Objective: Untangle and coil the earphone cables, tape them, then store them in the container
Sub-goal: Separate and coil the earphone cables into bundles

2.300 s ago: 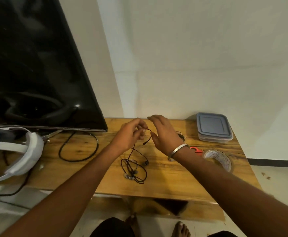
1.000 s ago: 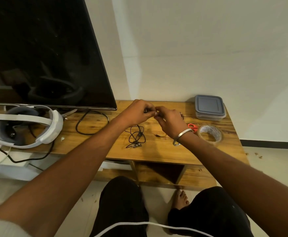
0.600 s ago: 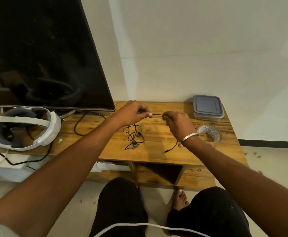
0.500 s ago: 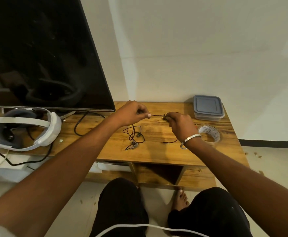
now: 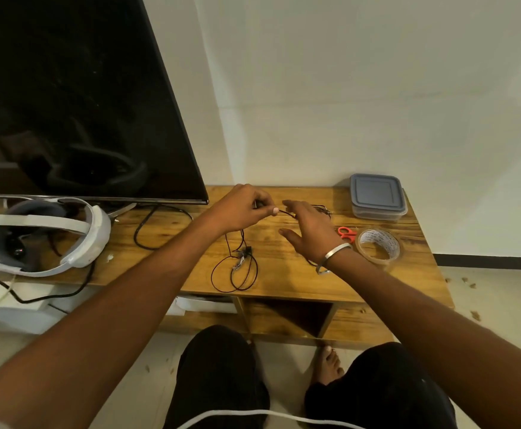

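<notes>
A thin black earphone cable (image 5: 236, 273) lies in loose loops on the wooden table (image 5: 287, 278), near its front edge, and rises to my left hand (image 5: 243, 212). That hand pinches the cable at its fingertips. A short taut stretch runs from there to my right hand (image 5: 310, 232), whose fingers are spread and fairly straight; the cable meets them near the index finger, and I cannot see how it lies behind the hand. A second small black tangle (image 5: 323, 209) sits just beyond the right hand. The grey lidded container (image 5: 376, 196) stands at the back right, the tape roll (image 5: 378, 245) in front of it.
Red-handled scissors (image 5: 346, 232) lie between my right wrist and the tape. A large black TV (image 5: 67, 103) fills the left, with its black lead (image 5: 157, 227) looping on the table. A white headset (image 5: 42, 236) rests at the left end. My knees are below the table edge.
My right hand has gone from a pinch on the cable to spread fingers and moved closer to the left hand. The loops on the table now lie nearer the front edge.
</notes>
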`<control>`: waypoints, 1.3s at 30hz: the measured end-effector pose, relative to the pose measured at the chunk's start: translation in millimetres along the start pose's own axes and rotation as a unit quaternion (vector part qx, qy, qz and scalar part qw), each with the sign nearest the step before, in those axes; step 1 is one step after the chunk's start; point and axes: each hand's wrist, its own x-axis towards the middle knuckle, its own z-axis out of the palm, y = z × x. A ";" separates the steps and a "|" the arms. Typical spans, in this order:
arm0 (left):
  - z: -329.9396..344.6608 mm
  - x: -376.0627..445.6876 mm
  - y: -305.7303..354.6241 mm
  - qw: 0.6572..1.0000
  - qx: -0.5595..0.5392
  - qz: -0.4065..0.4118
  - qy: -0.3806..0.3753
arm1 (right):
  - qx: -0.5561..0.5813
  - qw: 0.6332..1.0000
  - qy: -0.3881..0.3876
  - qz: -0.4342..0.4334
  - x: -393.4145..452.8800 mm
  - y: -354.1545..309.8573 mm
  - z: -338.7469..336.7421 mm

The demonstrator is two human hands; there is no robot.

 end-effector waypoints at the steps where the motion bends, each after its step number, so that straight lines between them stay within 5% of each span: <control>1: 0.8 0.3 2.7 1.000 -0.003 0.005 0.000 | 0.007 1.000 -0.002 -0.015 2.3 -5.2 0.0; 8: -1.8 -4.9 5.7 1.000 -0.002 0.000 -0.006 | -0.016 0.999 0.047 -0.021 7.8 -6.3 -11.9; 17: -15.5 -13.3 -7.5 0.999 -0.001 -0.037 0.005 | -0.003 0.993 0.080 0.082 -7.6 30.7 -21.9; 22: -15.2 -13.5 -5.6 0.999 -0.013 -0.041 0.003 | -0.033 0.993 0.015 0.108 -9.0 37.0 -15.4; 32: -0.1 -4.1 5.3 1.000 -0.019 0.000 -0.006 | -0.020 0.999 0.010 -0.035 6.8 -13.0 -5.7; 39: -3.0 -6.0 1.8 1.000 -0.022 -0.003 -0.009 | -0.034 0.998 0.047 -0.022 11.1 -5.8 -12.8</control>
